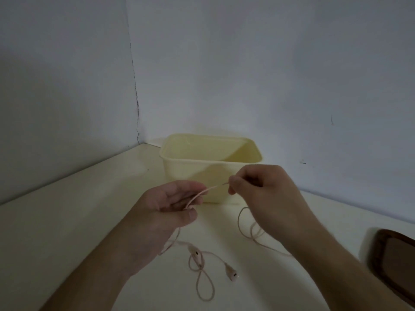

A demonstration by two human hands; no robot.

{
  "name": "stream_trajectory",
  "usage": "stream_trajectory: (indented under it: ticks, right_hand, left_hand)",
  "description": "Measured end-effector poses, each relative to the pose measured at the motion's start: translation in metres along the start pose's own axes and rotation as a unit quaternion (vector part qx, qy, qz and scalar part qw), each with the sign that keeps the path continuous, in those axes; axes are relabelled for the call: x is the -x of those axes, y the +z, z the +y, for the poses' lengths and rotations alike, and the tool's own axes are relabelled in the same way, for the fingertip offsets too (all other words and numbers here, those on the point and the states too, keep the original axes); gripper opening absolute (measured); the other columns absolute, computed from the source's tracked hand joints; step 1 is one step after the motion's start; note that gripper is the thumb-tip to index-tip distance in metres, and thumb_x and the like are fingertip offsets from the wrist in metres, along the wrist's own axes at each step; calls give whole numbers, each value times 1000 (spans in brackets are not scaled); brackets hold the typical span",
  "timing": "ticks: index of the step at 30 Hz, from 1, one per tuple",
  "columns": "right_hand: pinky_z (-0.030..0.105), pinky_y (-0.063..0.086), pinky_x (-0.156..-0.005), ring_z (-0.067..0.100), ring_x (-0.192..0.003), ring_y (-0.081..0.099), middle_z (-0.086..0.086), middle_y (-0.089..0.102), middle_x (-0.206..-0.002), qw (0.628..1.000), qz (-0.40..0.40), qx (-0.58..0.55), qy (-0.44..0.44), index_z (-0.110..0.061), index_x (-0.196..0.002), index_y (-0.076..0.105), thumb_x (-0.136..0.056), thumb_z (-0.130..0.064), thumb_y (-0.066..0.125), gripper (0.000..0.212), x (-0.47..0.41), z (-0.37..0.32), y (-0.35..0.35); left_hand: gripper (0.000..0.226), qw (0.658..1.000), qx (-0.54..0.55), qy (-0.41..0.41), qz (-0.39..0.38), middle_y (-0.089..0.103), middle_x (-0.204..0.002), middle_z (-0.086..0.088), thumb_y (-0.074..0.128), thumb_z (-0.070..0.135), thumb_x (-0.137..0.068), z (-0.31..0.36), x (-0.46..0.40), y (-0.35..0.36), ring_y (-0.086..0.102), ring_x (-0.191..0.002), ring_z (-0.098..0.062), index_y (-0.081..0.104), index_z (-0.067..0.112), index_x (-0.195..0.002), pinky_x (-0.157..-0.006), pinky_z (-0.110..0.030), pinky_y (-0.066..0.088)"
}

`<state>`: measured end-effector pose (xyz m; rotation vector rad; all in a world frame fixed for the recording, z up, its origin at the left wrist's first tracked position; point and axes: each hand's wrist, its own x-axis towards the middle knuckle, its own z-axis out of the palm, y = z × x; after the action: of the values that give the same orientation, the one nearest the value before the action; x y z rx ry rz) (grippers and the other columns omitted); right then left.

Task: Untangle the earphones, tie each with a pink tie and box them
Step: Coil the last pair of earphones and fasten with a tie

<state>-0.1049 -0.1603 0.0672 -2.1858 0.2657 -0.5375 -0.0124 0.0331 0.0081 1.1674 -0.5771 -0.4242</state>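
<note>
A pale pink pair of earphones lies on the white table, its two earbuds and looped cord between my forearms. A stretch of the pink cord runs taut between both hands above the table. My left hand holds the cord between thumb and curled fingers, palm turned up. My right hand pinches the cord's other end with thumb and forefinger. More cord loops lie under my right wrist. The pale yellow box stands open just behind my hands. No pink tie is visible.
A dark brown wooden tray lies at the table's right edge. Grey walls meet in a corner behind the box, close to its back side.
</note>
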Motion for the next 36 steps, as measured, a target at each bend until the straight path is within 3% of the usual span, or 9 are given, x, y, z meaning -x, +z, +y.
stream_trajectory:
  ticks: [4, 11, 14, 17, 20, 24, 28, 33, 36]
  right_hand:
    - [29, 30, -54, 9, -44, 32, -9, 38, -48, 997, 11, -76, -3, -17, -72, 74, -101, -25, 65, 31, 0, -2, -6]
    - [37, 31, -60, 16, -49, 33, -5, 40, -51, 993, 20, -114, 15, -20, -73, 74, -100, -25, 65, 29, -1, 3, -3]
    - [36, 31, -59, 15, -48, 33, -2, 39, -53, 992, 25, -123, 14, -19, -73, 74, -99, -26, 65, 28, -2, 3, -4]
    - [33, 29, -55, 16, -49, 31, 2, 38, -55, 992, 28, -124, 18, -18, -72, 74, -100, -25, 64, 30, -3, 4, -7]
    - [34, 28, -55, 19, -50, 32, 3, 39, -56, 991, 28, -125, 35, -16, -72, 74, -99, -23, 64, 30, -4, 6, -7]
    - [39, 30, -60, 21, -58, 34, 8, 39, -61, 990, 21, -128, 55, -18, -73, 75, -99, -23, 64, 29, -4, 8, -6]
    - [40, 31, -62, 24, -61, 32, 11, 35, -65, 989, 6, -138, 53, -19, -74, 75, -98, -23, 64, 27, -4, 7, -3]
    - [40, 30, -61, 26, -63, 30, 10, 34, -66, 988, -7, -150, 39, -19, -73, 75, -99, -26, 64, 29, -1, 2, -3]
    - [40, 29, -60, 24, -61, 30, 10, 35, -65, 987, 13, -152, 45, -18, -73, 75, -99, -24, 64, 29, -2, -1, -7]
  left_hand:
    - [53, 1000, -10, -22, 3, 75, -122, -17, 59, -30, -79, -2, 0, 1, 71, -120, -22, 72, -2, -122, -93, -25, 58]
    - [52, 998, 46, -32, 20, 73, -108, -26, 57, -18, -59, -2, -2, -2, 73, -99, -24, 77, -4, -105, -79, -28, 60]
    - [41, 999, 7, -28, 30, 75, -109, -25, 67, -22, -70, -4, -2, 0, 74, -97, -26, 79, -1, -104, -82, -27, 60]
    - [27, 995, -66, -15, 68, 77, -99, -22, 62, -17, -89, -8, -4, 0, 74, -88, -28, 80, 1, -98, -83, -26, 60]
    - [14, 997, -32, -14, 74, 75, -95, -27, 65, -5, -92, -8, -6, 1, 70, -86, -31, 78, -9, -97, -81, -26, 60]
    - [30, 998, 24, -9, 66, 74, -100, -27, 68, 12, -81, -6, -7, 2, 69, -93, -27, 76, -12, -95, -84, -30, 57]
    - [19, 997, 38, -8, 71, 76, -101, -14, 74, 7, -70, -4, -5, 4, 67, -94, -19, 78, -1, -87, -88, -29, 47]
    - [30, 999, -25, 9, 24, 69, -88, -14, 80, 27, -71, -2, -3, 3, 59, -83, -21, 76, 2, -88, -80, -32, 42]
    - [30, 999, -25, 28, 7, 54, -73, -11, 76, 30, -77, -1, -2, 2, 52, -75, -22, 64, 3, -76, -74, -29, 46]
